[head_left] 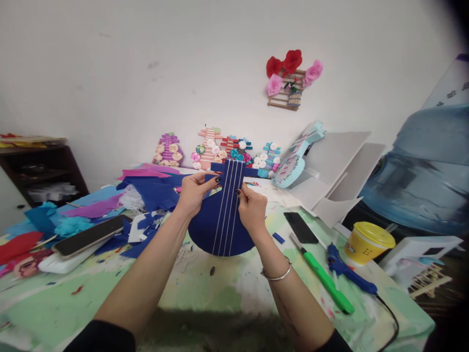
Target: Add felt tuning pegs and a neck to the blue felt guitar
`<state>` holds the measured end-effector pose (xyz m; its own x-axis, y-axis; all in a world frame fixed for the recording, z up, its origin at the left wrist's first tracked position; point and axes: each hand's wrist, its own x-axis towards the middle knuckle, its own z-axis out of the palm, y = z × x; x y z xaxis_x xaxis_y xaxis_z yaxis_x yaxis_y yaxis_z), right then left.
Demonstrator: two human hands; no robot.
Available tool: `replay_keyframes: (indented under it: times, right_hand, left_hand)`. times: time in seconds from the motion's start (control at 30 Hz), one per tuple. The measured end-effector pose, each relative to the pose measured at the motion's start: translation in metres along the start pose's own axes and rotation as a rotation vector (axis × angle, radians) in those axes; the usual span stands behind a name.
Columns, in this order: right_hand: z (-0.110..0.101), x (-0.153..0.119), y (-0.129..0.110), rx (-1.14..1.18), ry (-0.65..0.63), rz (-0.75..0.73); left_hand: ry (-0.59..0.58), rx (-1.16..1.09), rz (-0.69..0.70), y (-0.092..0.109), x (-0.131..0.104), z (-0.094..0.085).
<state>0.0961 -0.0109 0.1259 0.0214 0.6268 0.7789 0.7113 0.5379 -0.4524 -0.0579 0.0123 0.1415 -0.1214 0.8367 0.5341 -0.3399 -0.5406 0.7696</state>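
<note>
A dark blue craft instrument, like a small paper lute (223, 215), stands upright between my hands over the table. Several pale strings run down its neck and round body, and short blue pegs stick out on both sides at the top. My left hand (194, 193) pinches its left side near the neck, thumb on the front. On the opposite side, my right hand (252, 208) grips the edge by the neck with thumb and bent fingers. A small blue piece (278, 238) lies on the table to the right of my right hand.
At right lie a black phone (301, 227), a green utility knife (326, 281), a blue glue gun (350, 269) with its cord, and a yellow tub (369, 242). Coloured paper scraps (91, 205) and another phone (90, 237) cover the left. Decorated instruments (210, 146) lean on the wall.
</note>
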Motion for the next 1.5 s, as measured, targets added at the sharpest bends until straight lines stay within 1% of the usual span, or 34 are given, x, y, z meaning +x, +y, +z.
replay_keyframes:
  times: [0.43,0.97,1.5]
  right_hand:
    - [-0.0027,-0.0014,-0.0013,-0.012,-0.011,0.005]
    - [-0.0023,-0.0045,-0.0004,0.018,0.031,-0.011]
    - [-0.0022,-0.0049,-0.0006,0.031,0.023,0.000]
  left_hand:
    - [0.000,-0.014,0.007,-0.0001,-0.0007,0.0016]
    - [0.008,0.014,0.008,0.0007,-0.0020,0.0012]
    - [-0.006,-0.016,0.002,0.0001,-0.0026,0.0012]
